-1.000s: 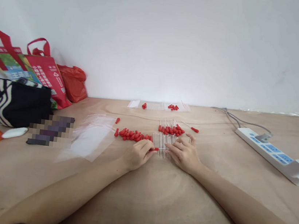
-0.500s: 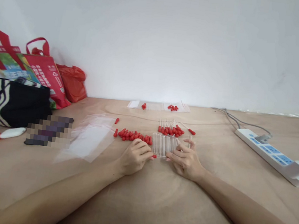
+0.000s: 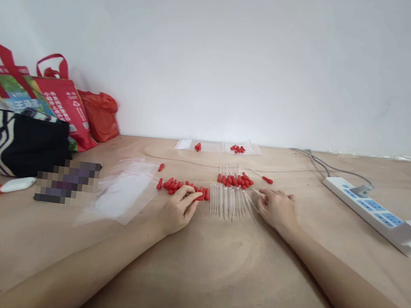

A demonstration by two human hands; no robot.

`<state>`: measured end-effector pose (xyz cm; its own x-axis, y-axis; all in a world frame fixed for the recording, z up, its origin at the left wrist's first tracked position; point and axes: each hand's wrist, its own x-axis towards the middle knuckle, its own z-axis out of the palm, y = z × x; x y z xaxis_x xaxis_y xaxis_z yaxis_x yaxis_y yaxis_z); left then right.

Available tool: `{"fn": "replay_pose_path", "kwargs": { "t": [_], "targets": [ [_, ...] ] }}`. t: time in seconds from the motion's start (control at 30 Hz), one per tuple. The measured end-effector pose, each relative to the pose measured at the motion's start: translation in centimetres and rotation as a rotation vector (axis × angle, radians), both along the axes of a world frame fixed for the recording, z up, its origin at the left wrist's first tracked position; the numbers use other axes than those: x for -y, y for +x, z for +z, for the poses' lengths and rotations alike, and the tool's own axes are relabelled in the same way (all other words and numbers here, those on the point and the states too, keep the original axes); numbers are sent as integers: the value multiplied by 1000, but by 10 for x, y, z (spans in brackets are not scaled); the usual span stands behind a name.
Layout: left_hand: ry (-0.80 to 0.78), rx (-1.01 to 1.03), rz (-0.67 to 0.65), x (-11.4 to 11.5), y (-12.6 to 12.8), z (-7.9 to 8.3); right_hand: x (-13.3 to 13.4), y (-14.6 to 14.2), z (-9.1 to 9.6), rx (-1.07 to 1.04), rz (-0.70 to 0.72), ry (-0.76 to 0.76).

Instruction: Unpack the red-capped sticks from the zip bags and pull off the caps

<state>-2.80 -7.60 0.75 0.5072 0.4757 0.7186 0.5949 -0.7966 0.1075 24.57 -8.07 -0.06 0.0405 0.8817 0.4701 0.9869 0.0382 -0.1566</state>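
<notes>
My left hand (image 3: 180, 210) pinches a red rubber bulb (image 3: 199, 197) between thumb and fingers. Right behind it lies a pile of loose red bulbs (image 3: 176, 185). My right hand (image 3: 278, 208) is closed at its fingertips on a thin glass dropper tube (image 3: 255, 191), mostly hidden by the fingers. Between the hands, a row of bare glass tubes (image 3: 227, 202) lies side by side on the table. Beyond that row are several glass droppers with red bulbs (image 3: 235, 179) fitted, and one more dropper (image 3: 267, 180) lies aslant to their right.
Clear plastic bags (image 3: 125, 191) lie left of the bulbs. More red bulbs rest on a plastic bag (image 3: 214, 147) near the wall. A white power strip (image 3: 375, 212) with cords is at right. Shopping bags (image 3: 60, 104) and a black striped bag (image 3: 32, 144) stand at left.
My hands have moved apart from in front of the tube row. The left went back toward the bulb pile; the right shifted right and away from me, uncovering the tubes.
</notes>
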Motion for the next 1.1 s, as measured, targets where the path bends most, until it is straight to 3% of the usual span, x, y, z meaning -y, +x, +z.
{"fn": "replay_pose_path", "kwargs": {
  "t": [0.13,0.37,0.47,0.7,0.8,1.0,1.1],
  "targets": [
    [-49,-12,19,1,-1,1,-1,-4,-1,-109,7,-75],
    [-52,-5,19,1,-1,1,-14,8,-2,-175,-176,-194],
    [-49,11,49,0,-2,1,-17,9,-3,-174,-142,-238],
    [-33,93,138,-9,-8,4,-11,-4,-9,-275,2,-189],
    [-11,102,228,-14,-15,10,-15,-1,-9,-305,0,-159],
    [-6,59,532,-31,-39,21,-37,26,-12,-190,-176,30],
    [-72,63,602,-39,-49,21,-48,36,-15,-144,-230,-19]
  ]
}}
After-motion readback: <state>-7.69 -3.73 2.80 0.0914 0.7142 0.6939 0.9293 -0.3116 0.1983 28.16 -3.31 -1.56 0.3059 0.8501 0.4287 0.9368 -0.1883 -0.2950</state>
